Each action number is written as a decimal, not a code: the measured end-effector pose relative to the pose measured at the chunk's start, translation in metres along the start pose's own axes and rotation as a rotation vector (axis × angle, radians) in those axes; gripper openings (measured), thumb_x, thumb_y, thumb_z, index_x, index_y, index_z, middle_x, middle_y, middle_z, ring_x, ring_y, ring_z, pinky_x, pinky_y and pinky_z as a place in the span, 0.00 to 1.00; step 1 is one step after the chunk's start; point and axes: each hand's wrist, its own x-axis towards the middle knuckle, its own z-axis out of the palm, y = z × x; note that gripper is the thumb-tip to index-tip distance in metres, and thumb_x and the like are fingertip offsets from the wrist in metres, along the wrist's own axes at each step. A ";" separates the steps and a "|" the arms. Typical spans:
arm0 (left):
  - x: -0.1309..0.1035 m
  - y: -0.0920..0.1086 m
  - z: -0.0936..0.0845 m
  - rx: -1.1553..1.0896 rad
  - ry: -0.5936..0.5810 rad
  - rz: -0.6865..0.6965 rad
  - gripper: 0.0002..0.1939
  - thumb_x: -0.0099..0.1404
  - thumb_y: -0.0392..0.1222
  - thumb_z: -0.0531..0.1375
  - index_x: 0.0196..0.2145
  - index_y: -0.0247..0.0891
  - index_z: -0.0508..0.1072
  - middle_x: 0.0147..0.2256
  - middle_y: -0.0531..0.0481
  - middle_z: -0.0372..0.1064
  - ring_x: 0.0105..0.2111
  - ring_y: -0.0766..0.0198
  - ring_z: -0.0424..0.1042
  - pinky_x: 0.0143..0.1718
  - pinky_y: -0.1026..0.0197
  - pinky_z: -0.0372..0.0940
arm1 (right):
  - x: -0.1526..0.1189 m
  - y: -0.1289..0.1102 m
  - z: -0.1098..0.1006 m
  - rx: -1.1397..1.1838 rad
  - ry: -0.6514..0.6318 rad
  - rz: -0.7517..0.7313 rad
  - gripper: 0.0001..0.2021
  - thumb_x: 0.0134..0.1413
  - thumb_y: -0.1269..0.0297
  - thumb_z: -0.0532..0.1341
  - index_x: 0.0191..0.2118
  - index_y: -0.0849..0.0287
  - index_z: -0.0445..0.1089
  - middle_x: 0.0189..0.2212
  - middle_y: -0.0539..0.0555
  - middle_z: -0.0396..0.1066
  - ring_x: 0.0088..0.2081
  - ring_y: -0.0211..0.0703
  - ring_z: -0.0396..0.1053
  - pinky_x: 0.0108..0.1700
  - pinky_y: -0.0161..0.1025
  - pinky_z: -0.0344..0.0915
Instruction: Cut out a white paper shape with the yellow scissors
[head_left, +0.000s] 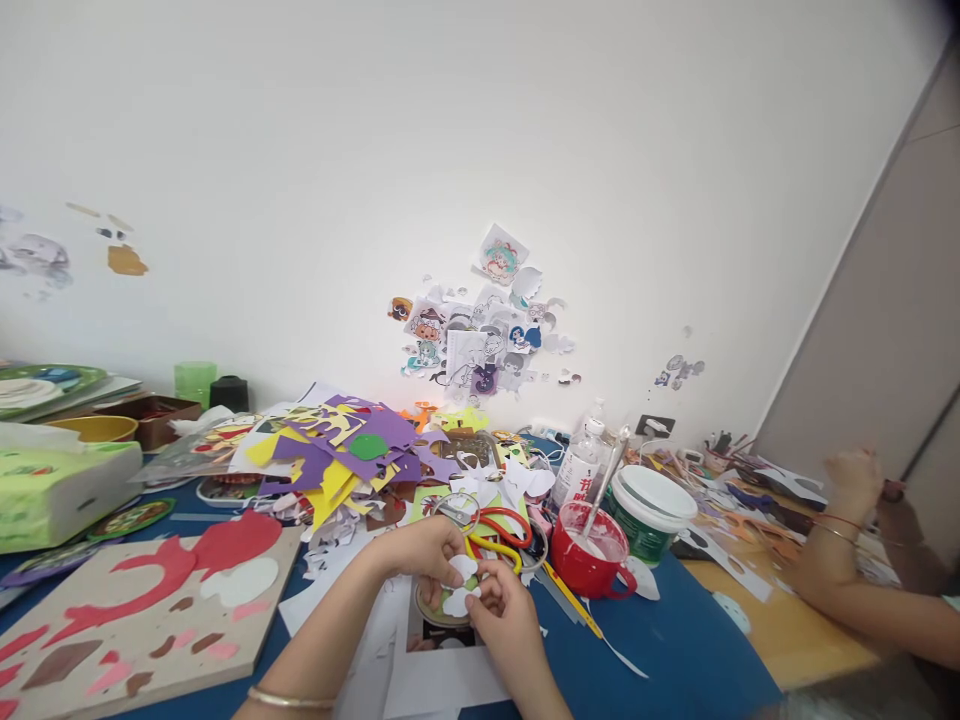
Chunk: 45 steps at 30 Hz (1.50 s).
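My left hand [429, 556] and my right hand [504, 604] meet near the lower middle of the view. Between their fingertips is a small white paper cutout [462, 570] with rounded lobes, pinched on both sides. Beneath it lies a small round piece [444, 617], partly covered by my fingers, on a white sheet with a dark printed picture [442, 638]. Just beyond my hands are scissors with red and yellow handles [506, 530]. A red mug [590, 565] of white paste, with a handled tool standing in it, is to the right.
Purple and yellow paper scraps [352, 450] are heaped behind my hands. On the left is a board [165, 620] with red cutouts. A white-lidded tub [652, 510] and a bottle [579, 465] stand right. Another person's arm [847, 560] rests at the far right.
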 end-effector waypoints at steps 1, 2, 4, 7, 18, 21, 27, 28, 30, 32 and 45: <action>0.000 0.001 0.000 0.004 0.003 -0.002 0.16 0.42 0.46 0.64 0.18 0.40 0.58 0.11 0.61 0.55 0.17 0.60 0.69 0.17 0.63 0.63 | 0.000 0.000 0.000 0.001 -0.003 -0.001 0.14 0.34 0.64 0.60 0.33 0.60 0.65 0.17 0.45 0.63 0.18 0.34 0.59 0.23 0.31 0.55; -0.001 0.001 -0.001 0.009 0.010 -0.001 0.15 0.42 0.46 0.63 0.18 0.40 0.59 0.11 0.61 0.55 0.17 0.61 0.69 0.18 0.63 0.63 | 0.000 0.000 0.000 0.002 -0.006 -0.001 0.13 0.35 0.64 0.59 0.33 0.60 0.65 0.17 0.45 0.63 0.18 0.34 0.59 0.23 0.31 0.55; -0.001 0.001 -0.002 0.018 0.033 0.007 0.14 0.43 0.46 0.63 0.18 0.39 0.60 0.12 0.60 0.57 0.17 0.61 0.69 0.19 0.62 0.64 | -0.001 -0.002 0.000 0.005 -0.013 0.000 0.13 0.35 0.65 0.59 0.33 0.60 0.65 0.17 0.45 0.62 0.19 0.34 0.59 0.22 0.31 0.55; 0.000 0.000 -0.004 0.014 0.053 0.008 0.13 0.44 0.47 0.62 0.20 0.38 0.63 0.14 0.58 0.60 0.16 0.62 0.68 0.20 0.60 0.65 | -0.002 -0.005 -0.003 0.021 -0.015 0.004 0.13 0.35 0.65 0.61 0.33 0.60 0.67 0.18 0.45 0.62 0.19 0.34 0.60 0.23 0.31 0.56; -0.002 0.003 -0.002 -0.051 0.071 0.003 0.12 0.46 0.48 0.61 0.21 0.37 0.64 0.15 0.57 0.62 0.17 0.64 0.68 0.21 0.63 0.64 | 0.002 -0.008 -0.009 0.235 0.064 0.116 0.20 0.31 0.50 0.68 0.24 0.61 0.64 0.16 0.49 0.67 0.19 0.37 0.65 0.24 0.33 0.61; -0.003 0.006 0.001 -0.052 0.027 0.006 0.12 0.43 0.47 0.64 0.22 0.37 0.67 0.18 0.55 0.66 0.18 0.64 0.69 0.22 0.62 0.65 | 0.002 -0.007 -0.007 0.263 0.106 0.117 0.22 0.31 0.46 0.67 0.23 0.60 0.63 0.16 0.50 0.68 0.19 0.37 0.65 0.24 0.33 0.61; 0.004 0.005 0.007 -0.064 0.076 0.098 0.15 0.43 0.45 0.63 0.18 0.39 0.59 0.12 0.62 0.54 0.16 0.63 0.68 0.17 0.65 0.61 | 0.003 -0.004 -0.004 0.171 0.080 0.096 0.21 0.32 0.46 0.65 0.21 0.59 0.59 0.15 0.49 0.66 0.19 0.38 0.64 0.24 0.33 0.60; 0.005 0.005 0.007 -0.065 0.098 0.109 0.16 0.44 0.44 0.63 0.17 0.40 0.56 0.11 0.63 0.52 0.16 0.63 0.68 0.17 0.65 0.60 | 0.003 -0.003 -0.003 0.144 0.061 0.084 0.20 0.33 0.48 0.65 0.21 0.58 0.58 0.14 0.48 0.65 0.19 0.38 0.64 0.23 0.33 0.59; 0.007 0.004 0.007 -0.060 0.123 0.130 0.16 0.45 0.42 0.61 0.18 0.41 0.53 0.10 0.63 0.51 0.15 0.63 0.68 0.16 0.66 0.60 | 0.003 -0.002 -0.002 0.086 0.020 0.054 0.18 0.35 0.51 0.65 0.20 0.59 0.58 0.14 0.47 0.63 0.18 0.36 0.62 0.23 0.32 0.56; 0.007 0.004 0.007 -0.056 0.122 0.141 0.15 0.45 0.41 0.60 0.18 0.41 0.53 0.10 0.63 0.52 0.16 0.63 0.68 0.16 0.66 0.59 | 0.002 0.000 -0.002 0.040 -0.017 0.023 0.16 0.36 0.55 0.64 0.20 0.59 0.58 0.14 0.46 0.61 0.18 0.34 0.59 0.23 0.31 0.53; 0.004 0.005 0.004 -0.006 0.091 0.160 0.13 0.47 0.43 0.60 0.18 0.40 0.57 0.11 0.63 0.50 0.15 0.63 0.67 0.16 0.67 0.58 | 0.001 -0.005 -0.005 0.036 -0.018 0.012 0.14 0.42 0.55 0.60 0.20 0.60 0.59 0.14 0.45 0.58 0.17 0.30 0.52 0.20 0.29 0.48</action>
